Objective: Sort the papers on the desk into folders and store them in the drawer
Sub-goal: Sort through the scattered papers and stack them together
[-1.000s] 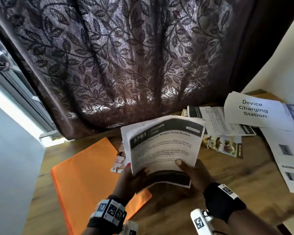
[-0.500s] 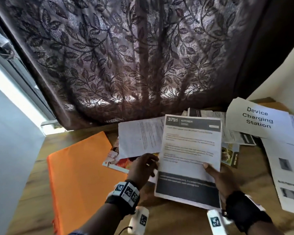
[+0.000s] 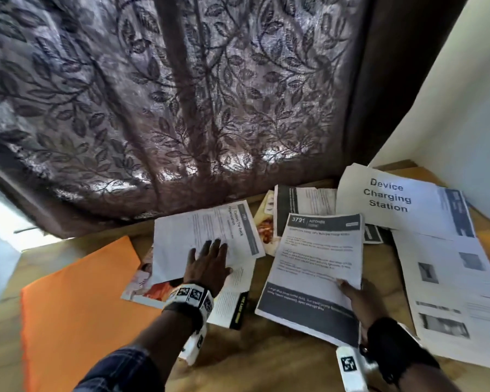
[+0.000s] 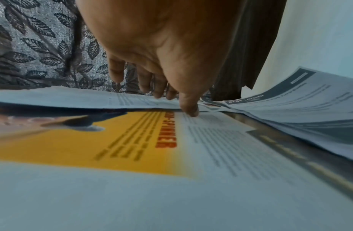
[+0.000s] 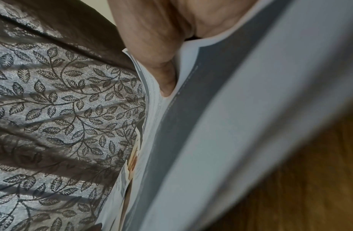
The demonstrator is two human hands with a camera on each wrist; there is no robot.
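Your right hand point(image 3: 357, 295) has lowered the kitchen sheet point(image 3: 317, 267) toward the desk point(image 3: 266, 363), thumb still pinching its right edge. Your left hand point(image 3: 210, 264), earlier curled, now lies flat, fingers spread, pressing the white page point(image 3: 193, 239) beside the orange folder point(image 3: 77, 306).

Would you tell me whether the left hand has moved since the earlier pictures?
Yes. The left hand let go of the 3791 sheet and moved left toward the orange folder.
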